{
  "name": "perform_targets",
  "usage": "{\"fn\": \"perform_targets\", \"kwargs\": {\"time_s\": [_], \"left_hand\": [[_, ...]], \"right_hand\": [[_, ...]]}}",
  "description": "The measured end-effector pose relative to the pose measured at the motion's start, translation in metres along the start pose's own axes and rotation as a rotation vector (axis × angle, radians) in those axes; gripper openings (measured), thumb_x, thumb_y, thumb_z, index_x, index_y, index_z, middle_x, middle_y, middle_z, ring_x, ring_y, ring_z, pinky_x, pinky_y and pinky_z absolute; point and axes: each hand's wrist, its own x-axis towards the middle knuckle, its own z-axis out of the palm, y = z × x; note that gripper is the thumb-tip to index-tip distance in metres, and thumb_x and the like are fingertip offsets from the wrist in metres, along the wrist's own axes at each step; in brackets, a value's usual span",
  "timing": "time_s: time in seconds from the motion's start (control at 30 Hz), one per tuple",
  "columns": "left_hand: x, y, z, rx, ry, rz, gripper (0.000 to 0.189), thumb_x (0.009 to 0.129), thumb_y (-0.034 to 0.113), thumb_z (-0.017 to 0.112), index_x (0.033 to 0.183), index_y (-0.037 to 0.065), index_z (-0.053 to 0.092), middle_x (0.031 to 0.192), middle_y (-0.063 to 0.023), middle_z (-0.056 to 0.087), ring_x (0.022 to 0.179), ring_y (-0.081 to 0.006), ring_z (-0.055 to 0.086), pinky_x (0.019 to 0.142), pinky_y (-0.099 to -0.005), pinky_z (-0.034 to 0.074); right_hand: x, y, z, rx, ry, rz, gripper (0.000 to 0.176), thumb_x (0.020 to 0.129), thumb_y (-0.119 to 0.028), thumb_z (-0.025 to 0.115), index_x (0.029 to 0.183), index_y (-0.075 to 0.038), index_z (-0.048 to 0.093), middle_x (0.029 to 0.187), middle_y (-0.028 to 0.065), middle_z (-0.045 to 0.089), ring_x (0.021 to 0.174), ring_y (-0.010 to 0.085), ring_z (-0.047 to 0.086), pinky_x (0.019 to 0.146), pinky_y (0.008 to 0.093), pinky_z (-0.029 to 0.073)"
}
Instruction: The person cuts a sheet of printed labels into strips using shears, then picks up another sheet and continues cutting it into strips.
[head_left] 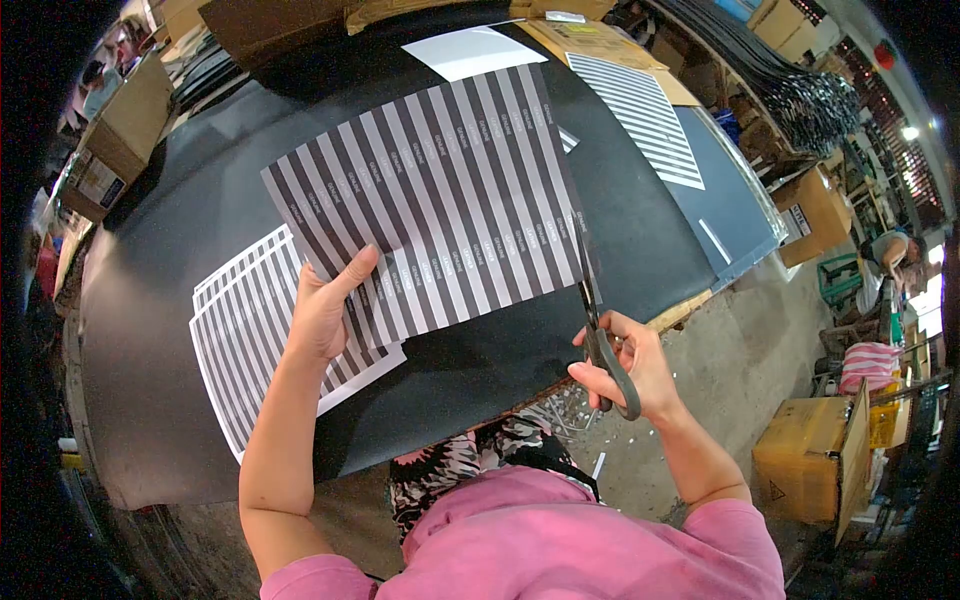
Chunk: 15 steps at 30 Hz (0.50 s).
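Note:
My left hand [328, 305] grips the lower left part of a striped sheet [430, 200], thumb on top. Dark and light bands cross the sheet, with small repeated lettering on them. In my right hand [630, 365] is a pair of scissors [597, 345] with black handles. The blades point away from me and lie at the sheet's right edge; whether they are parted is hard to see. Beneath my left forearm lies a stack of striped sheets [235, 340] on the black-covered table [480, 365].
Farther back on the table are a white sheet [470, 52] and another striped sheet [645, 115]. Cardboard boxes stand at left [115, 150] and right [800, 455]. White scraps lie on the floor [690, 340]. Another person [890, 255] is at the far right.

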Motion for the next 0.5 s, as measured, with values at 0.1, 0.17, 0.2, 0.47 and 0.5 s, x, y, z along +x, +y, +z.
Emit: {"fn": "perform_targets", "kwargs": {"time_s": [0.1,0.17,0.2,0.47,0.5], "left_hand": [[0.0003,-0.0001,0.0001,-0.007,-0.002,0.012,0.030,0.076,0.018,0.069,0.100,0.004,0.058,0.093,-0.0069,0.061,0.081,-0.0128,0.059,0.068,-0.0266,0.052],[0.0008,-0.0009,-0.0006,-0.008,-0.005,0.018,0.030,0.076,0.018,0.068,0.100,0.004,0.058,0.093,-0.0072,0.061,0.081,-0.0129,0.059,0.068,-0.0266,0.052],[0.0011,-0.0015,-0.0012,-0.002,-0.006,0.016,0.031,0.076,0.018,0.068,0.101,0.003,0.057,0.093,-0.0075,0.061,0.081,-0.0131,0.059,0.068,-0.0267,0.052],[-0.0008,0.0016,0.0002,0.003,0.005,-0.013,0.029,0.074,0.017,0.070,0.096,0.004,0.058,0.091,-0.0086,0.063,0.082,-0.0136,0.060,0.073,-0.0263,0.050],[-0.0004,0.0014,-0.0004,0.010,0.007,-0.018,0.030,0.074,0.017,0.071,0.097,0.004,0.057,0.092,-0.0088,0.063,0.083,-0.0139,0.060,0.073,-0.0262,0.050]], "right_hand": [[-0.0001,0.0061,-0.0003,0.030,0.014,-0.043,0.037,0.070,-0.013,0.074,0.092,0.003,0.049,0.057,0.0005,0.051,0.044,0.0044,0.048,0.038,0.0174,0.036],[-0.0001,0.0060,-0.0011,0.021,0.008,-0.037,0.038,0.070,-0.014,0.074,0.092,0.003,0.049,0.058,0.0004,0.051,0.045,0.0046,0.049,0.038,0.0176,0.037],[-0.0001,0.0060,-0.0014,0.013,0.003,-0.031,0.038,0.070,-0.014,0.074,0.092,0.003,0.049,0.058,0.0004,0.051,0.045,0.0047,0.049,0.038,0.0177,0.037],[0.0001,0.0081,-0.0021,0.020,0.004,-0.035,0.038,0.070,-0.015,0.074,0.092,0.003,0.049,0.058,0.0008,0.052,0.045,0.0052,0.050,0.039,0.0182,0.037],[0.0001,0.0085,-0.0022,0.027,0.004,-0.035,0.037,0.070,-0.015,0.074,0.092,0.003,0.049,0.058,0.0010,0.052,0.045,0.0052,0.050,0.039,0.0182,0.037]]}}
